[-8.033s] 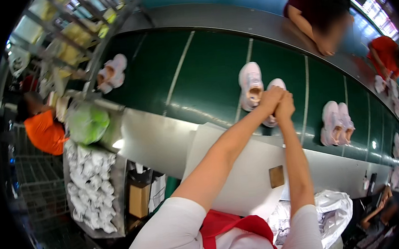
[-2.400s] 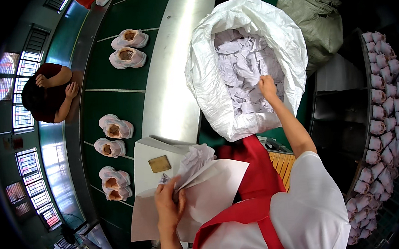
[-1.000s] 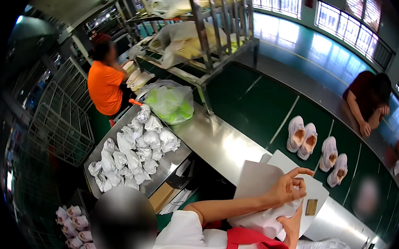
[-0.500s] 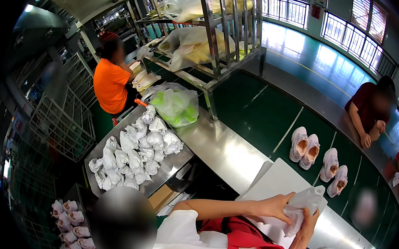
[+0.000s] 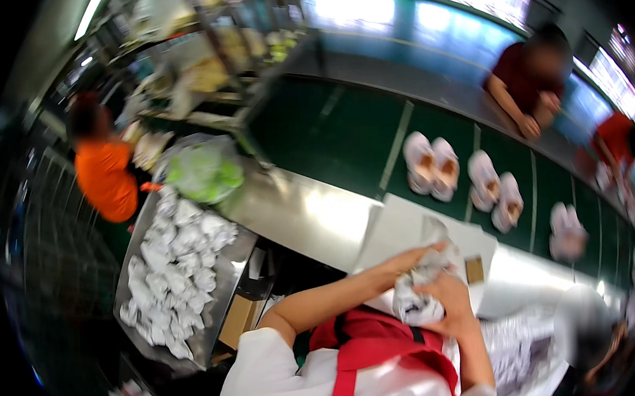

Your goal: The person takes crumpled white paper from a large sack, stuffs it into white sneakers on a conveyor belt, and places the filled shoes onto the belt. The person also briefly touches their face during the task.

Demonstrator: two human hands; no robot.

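Both hands, left hand (image 5: 399,264) and right hand (image 5: 453,299), are clamped on a paper wad (image 5: 418,294) over the white worktop (image 5: 397,229), looks roughly half-crumpled, shoes (image 5: 433,164) on the belt seemingly unstuffed.

Both hands, left hand (image 5: 399,264) and right hand (image 5: 450,299), grip a crumpled paper wad (image 5: 418,294) just above a white sheet (image 5: 400,225) on the steel counter (image 5: 296,210); pale shoe pairs (image 5: 433,164) sit on the green belt beyond the sheet.
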